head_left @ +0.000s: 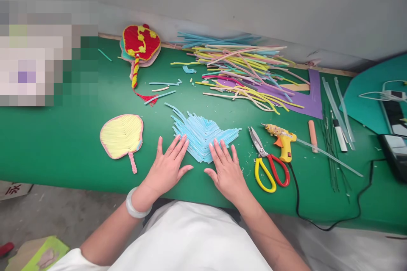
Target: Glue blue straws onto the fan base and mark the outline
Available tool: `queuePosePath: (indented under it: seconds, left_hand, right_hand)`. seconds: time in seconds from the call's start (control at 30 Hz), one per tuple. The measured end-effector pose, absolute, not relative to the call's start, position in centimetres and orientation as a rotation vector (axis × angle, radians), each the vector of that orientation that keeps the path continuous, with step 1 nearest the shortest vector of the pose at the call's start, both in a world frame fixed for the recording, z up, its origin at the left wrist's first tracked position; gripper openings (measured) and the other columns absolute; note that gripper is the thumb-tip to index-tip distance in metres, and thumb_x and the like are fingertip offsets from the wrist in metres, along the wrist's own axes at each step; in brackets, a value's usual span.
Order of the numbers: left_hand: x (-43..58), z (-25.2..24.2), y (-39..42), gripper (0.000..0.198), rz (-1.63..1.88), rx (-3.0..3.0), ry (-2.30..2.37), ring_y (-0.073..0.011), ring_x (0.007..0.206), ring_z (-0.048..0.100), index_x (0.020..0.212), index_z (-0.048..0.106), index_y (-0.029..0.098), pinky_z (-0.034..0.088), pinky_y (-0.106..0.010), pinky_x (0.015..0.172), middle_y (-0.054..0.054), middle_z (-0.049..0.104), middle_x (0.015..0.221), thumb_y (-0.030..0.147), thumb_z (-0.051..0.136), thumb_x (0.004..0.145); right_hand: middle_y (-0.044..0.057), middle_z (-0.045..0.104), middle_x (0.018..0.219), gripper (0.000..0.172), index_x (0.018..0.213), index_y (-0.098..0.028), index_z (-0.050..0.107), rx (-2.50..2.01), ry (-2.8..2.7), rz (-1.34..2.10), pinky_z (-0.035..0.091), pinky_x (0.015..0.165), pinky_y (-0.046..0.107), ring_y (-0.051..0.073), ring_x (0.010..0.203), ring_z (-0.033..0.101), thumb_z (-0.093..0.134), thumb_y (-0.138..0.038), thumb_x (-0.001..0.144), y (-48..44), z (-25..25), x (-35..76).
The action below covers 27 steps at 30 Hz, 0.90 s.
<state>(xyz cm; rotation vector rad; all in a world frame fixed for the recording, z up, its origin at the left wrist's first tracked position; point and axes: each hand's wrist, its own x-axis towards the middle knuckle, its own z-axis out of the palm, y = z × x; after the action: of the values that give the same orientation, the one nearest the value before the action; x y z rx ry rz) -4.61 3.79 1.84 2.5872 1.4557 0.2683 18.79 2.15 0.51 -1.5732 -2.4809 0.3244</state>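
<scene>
Two bare hands lie nearest, one at each side of the lower edge of one blue piece (205, 135) made of many strips set in a V pattern, on one green table (63, 144). The left hand (167, 167), with one pale bracelet (131, 205) at its wrist, rests its fingertips on the blue piece's left edge. The right hand (227, 173) rests its fingertips on the right edge. On both, the fingers are stretched out almost flat, thumbs apart, pressing lightly and gripping nothing.

Right of the blue piece lies one pair of scissors (262, 151), blades parted, with one yellow loop and one red. Left of the blue piece is one yellow fan (119, 135) with a pink rim and handle. Farther right than the scissors is one glue gun (287, 150), one clear stick (329, 156) running from its back. Beyond the blue piece, to the left, lie three longer loose strips (163, 83) and one red fan (132, 40) with one tassel, resting on others. Straight behind and to the right spreads one pile of coloured strips (241, 63), too many to count, partly over one purple board (313, 93).
</scene>
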Motion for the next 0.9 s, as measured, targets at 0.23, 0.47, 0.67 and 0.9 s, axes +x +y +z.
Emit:
queuePosePath:
  seconds: [0.23,0.47,0.67,0.9]
  left_hand:
    - [-4.5,1.0,3.8,0.076,0.193,2.573,1.481,-0.0340,0.148,0.031,0.159,0.011,0.016,0.004,-0.070,0.118,-0.017,0.029,0.160,0.049,0.043,0.099]
    - [-4.5,1.1,3.6,0.078,0.233,2.584,1.495,-0.0343,0.149,0.026,0.159,0.007,0.016,0.006,-0.070,0.118,-0.019,0.029,0.160,0.046,0.045,0.099]
    - [-3.8,1.2,2.5,0.074,0.254,2.642,1.352,-0.0335,0.148,0.030,0.158,0.016,0.016,0.005,-0.070,0.118,-0.018,0.035,0.157,0.046,0.048,0.098]
    - [-3.3,1.4,2.6,0.069,0.186,2.650,1.300,-0.0321,0.146,0.035,0.156,0.024,0.014,0.001,-0.070,0.118,-0.017,0.036,0.157,0.046,0.045,0.100]
  right_hand:
    - [0.009,0.018,0.165,0.084,0.159,-0.020,-0.008,-1.599,-2.532,0.311,0.014,0.121,0.057,0.028,0.153,0.015,0.039,-0.057,0.099,2.3,-0.7,18.9]
    - [0.010,0.022,0.164,0.085,0.158,-0.021,-0.011,-1.593,-2.457,0.310,0.017,0.121,0.057,0.028,0.153,0.016,0.038,-0.057,0.099,2.1,-0.3,19.4]
    - [0.009,0.026,0.162,0.079,0.159,-0.023,-0.009,-1.587,-2.441,0.293,0.013,0.122,0.056,0.028,0.152,0.020,0.035,-0.053,0.101,0.9,-0.3,20.0]
    - [0.008,0.031,0.160,0.076,0.159,-0.024,-0.006,-1.565,-2.471,0.309,0.016,0.120,0.058,0.027,0.149,0.028,0.035,-0.051,0.102,0.8,-0.5,19.9]
